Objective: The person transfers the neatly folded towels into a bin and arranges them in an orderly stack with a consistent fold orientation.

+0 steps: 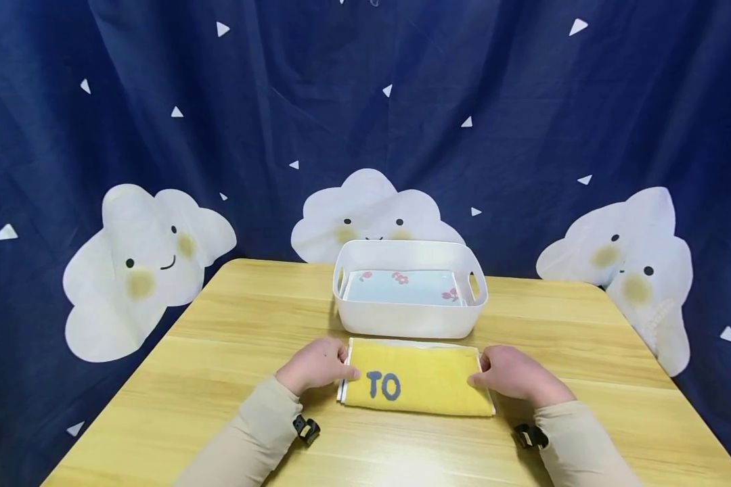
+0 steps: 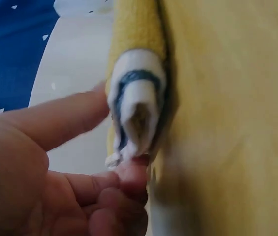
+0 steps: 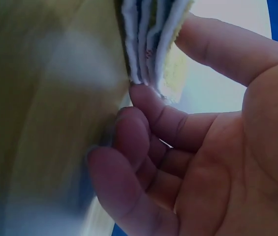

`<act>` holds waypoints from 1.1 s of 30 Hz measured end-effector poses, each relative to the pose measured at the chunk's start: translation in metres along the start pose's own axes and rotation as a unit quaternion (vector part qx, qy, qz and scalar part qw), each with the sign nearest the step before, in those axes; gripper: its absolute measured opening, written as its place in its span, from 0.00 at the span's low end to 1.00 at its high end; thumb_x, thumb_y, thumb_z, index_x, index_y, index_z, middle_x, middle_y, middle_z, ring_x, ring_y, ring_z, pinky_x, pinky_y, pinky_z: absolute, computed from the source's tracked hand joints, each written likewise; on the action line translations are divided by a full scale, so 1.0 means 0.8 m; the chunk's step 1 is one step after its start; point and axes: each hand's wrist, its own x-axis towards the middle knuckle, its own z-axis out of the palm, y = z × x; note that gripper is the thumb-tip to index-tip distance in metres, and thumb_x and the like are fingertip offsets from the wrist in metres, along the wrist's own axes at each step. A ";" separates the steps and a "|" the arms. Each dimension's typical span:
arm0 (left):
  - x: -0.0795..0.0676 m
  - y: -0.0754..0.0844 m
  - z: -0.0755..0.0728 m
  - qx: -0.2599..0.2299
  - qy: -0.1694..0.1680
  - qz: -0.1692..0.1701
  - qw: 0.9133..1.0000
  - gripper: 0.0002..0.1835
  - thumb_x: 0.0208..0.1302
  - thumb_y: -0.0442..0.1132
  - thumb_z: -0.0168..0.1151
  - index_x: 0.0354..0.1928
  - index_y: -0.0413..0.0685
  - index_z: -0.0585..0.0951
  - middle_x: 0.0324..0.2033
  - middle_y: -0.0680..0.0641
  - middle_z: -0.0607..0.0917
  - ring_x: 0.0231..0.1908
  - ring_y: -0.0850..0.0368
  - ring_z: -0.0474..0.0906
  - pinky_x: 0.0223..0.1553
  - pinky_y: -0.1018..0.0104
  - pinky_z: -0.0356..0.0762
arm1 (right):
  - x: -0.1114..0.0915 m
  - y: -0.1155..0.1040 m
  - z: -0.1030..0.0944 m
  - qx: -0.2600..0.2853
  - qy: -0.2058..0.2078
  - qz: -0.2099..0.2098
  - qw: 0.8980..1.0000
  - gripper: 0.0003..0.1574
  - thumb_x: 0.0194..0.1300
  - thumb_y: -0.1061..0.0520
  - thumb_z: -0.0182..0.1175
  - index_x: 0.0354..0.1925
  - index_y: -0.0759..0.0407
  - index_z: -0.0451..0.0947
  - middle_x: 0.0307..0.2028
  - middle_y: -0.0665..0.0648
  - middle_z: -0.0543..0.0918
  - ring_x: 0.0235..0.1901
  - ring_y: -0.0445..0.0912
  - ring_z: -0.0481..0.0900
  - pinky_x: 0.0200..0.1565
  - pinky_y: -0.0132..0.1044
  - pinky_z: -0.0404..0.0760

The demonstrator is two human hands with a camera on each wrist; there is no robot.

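A folded yellow towel (image 1: 426, 382) with white edges and blue-grey letters "TO" lies across the table in front of me. My left hand (image 1: 318, 365) pinches its left end, thumb on top and fingertips under the edge. In the left wrist view, that end of the towel (image 2: 139, 34) shows white and dark blue bands rolled in layers. At the opposite end, my right hand (image 1: 520, 375) holds the towel between thumb and index finger. Several stacked layers of the towel (image 3: 148, 44) show in the right wrist view, with the other fingers curled below.
Just behind the towel stands a white plastic basket (image 1: 408, 321) with handle holes in its sides. Inside lies something flat and light blue with pink flowers (image 1: 371, 291). The wooden table (image 1: 250, 311) ends at a dark blue curtain (image 1: 268, 135) with clouds.
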 end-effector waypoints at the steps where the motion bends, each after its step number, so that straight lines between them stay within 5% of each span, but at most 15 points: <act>1: 0.000 0.000 0.002 0.005 0.000 0.000 1.000 0.21 0.55 0.51 0.76 0.21 0.51 0.72 0.16 0.56 0.68 0.19 0.60 0.65 0.22 0.64 0.63 | 0.000 0.000 0.001 0.000 -0.001 0.000 1.000 0.21 0.56 0.47 0.72 0.25 0.54 0.71 0.23 0.50 0.72 0.24 0.46 0.70 0.29 0.40 0.68; 10: 0.002 0.002 0.009 0.031 -0.002 0.003 1.000 0.20 0.57 0.48 0.73 0.22 0.51 0.71 0.17 0.55 0.67 0.20 0.59 0.64 0.23 0.64 0.62 | 0.002 -0.003 0.000 0.023 -0.019 -0.003 1.000 0.14 0.60 0.50 0.70 0.25 0.54 0.76 0.22 0.50 0.75 0.25 0.46 0.71 0.29 0.40 0.69; 23: 0.003 -0.003 0.008 0.033 -0.009 0.005 0.999 0.18 0.61 0.47 0.69 0.21 0.52 0.71 0.17 0.55 0.69 0.20 0.58 0.66 0.23 0.63 0.65 | 0.006 0.004 0.000 0.026 -0.026 -0.043 0.998 0.20 0.66 0.51 0.66 0.21 0.53 0.71 0.19 0.47 0.66 0.21 0.43 0.66 0.26 0.38 0.65; 33: 0.002 -0.004 0.000 -0.012 -0.023 0.012 1.000 0.17 0.62 0.46 0.67 0.20 0.52 0.73 0.16 0.54 0.72 0.19 0.58 0.69 0.24 0.62 0.68 | -0.001 0.003 -0.013 0.046 -0.024 -0.093 0.994 0.23 0.68 0.52 0.63 0.20 0.51 0.64 0.18 0.45 0.62 0.19 0.40 0.61 0.25 0.35 0.63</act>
